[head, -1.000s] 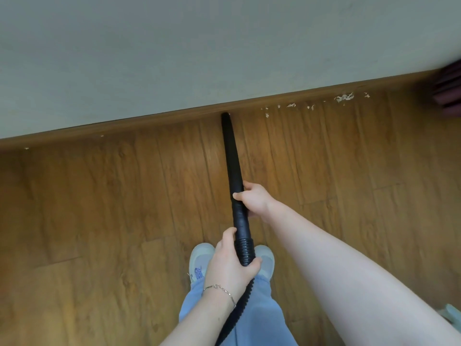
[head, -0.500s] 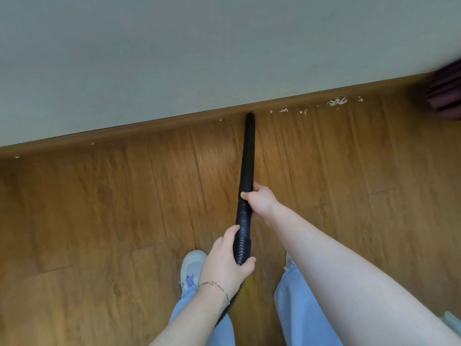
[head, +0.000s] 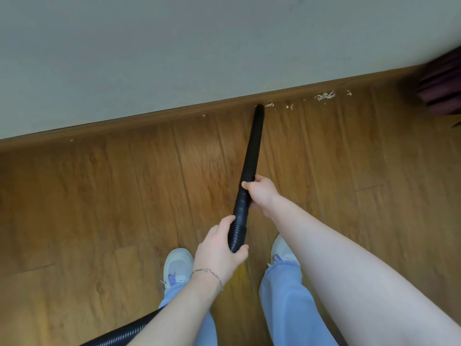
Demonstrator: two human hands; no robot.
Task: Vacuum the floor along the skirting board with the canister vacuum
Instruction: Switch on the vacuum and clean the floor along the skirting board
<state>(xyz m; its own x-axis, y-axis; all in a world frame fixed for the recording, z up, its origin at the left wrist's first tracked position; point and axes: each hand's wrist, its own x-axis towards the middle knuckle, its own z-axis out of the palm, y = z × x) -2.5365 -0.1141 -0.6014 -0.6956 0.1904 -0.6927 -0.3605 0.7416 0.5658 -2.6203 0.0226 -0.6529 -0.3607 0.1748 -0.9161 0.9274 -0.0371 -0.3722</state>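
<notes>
A long black vacuum nozzle [head: 253, 146] points away from me, its tip touching the floor where it meets the brown skirting board [head: 159, 121]. My right hand [head: 262, 193] grips the nozzle at its ribbed middle. My left hand [head: 219, 250] grips the ribbed hose end just below. The black ribbed hose [head: 122, 335] runs out at the bottom left. Pale scraps of debris [head: 324, 96] lie along the skirting board to the right of the tip. The canister is out of view.
Wooden plank floor [head: 99, 208] lies below a pale wall [head: 199, 46]. My feet in white shoes [head: 177, 265] stand under my hands. A dark blurred object [head: 441, 86] sits at the right edge by the wall.
The nozzle tip has slid to the right along the skirting board, closer to the scraps. My feet have stepped apart, and some small scraps near the tip are gone.
</notes>
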